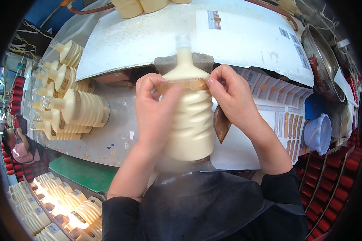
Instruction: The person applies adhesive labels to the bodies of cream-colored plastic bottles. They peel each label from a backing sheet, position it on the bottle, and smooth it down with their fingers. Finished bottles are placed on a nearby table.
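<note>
While cream ribbed bottles [74,108] lie stacked at far left, the left hand [155,112] pinches the gold band label [185,85] on the cream, ribbed, clear-necked glass bottle [191,120]. It lies between both hands, neck pointing away. The right hand [233,100] presses the label's other end, equally near.

We are in a bottling workshop: cream-filled ribbed bottles [78,108] lie stacked on the counter [116,136] beside label sheets [283,100] and red crates [334,172].

glossy ribbed glass bottle [190,120], shiny metal bowl [323,64]
</note>
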`<state>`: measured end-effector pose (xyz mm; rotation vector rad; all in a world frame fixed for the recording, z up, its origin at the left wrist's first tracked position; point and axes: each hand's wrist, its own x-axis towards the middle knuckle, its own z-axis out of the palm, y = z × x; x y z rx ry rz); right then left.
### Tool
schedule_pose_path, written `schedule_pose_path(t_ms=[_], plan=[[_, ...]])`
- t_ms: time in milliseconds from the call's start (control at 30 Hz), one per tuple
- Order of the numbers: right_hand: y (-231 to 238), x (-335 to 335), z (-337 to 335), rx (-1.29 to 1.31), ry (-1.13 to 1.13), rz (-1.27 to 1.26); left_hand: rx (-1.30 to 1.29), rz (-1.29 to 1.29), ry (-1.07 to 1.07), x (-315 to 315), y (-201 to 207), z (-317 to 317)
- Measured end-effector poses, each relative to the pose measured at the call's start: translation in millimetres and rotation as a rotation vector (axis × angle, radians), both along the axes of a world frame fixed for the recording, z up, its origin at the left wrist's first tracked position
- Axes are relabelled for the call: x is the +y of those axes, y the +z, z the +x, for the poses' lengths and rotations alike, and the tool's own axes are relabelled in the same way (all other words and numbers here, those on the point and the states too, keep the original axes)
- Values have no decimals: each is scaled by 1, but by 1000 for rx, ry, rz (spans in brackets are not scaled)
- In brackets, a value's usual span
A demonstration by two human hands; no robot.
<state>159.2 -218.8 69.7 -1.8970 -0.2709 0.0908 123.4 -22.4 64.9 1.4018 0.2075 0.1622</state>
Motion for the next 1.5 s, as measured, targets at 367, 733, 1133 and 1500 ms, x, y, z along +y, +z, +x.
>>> schedule_pose_path(t_ms=[367,733,1133,1500], plan=[[-7,14,-3,110,-58,78,76,-223,-91,-2,7,5],[-11,14,-2,187,-12,240,76,-55,-81,-8,7,10],[-17,15,-2,175,-45,314,86,-28,-76,-9,8,10],[-12,4,2,270,21,403,89,-14,-65,-10,8,10]])
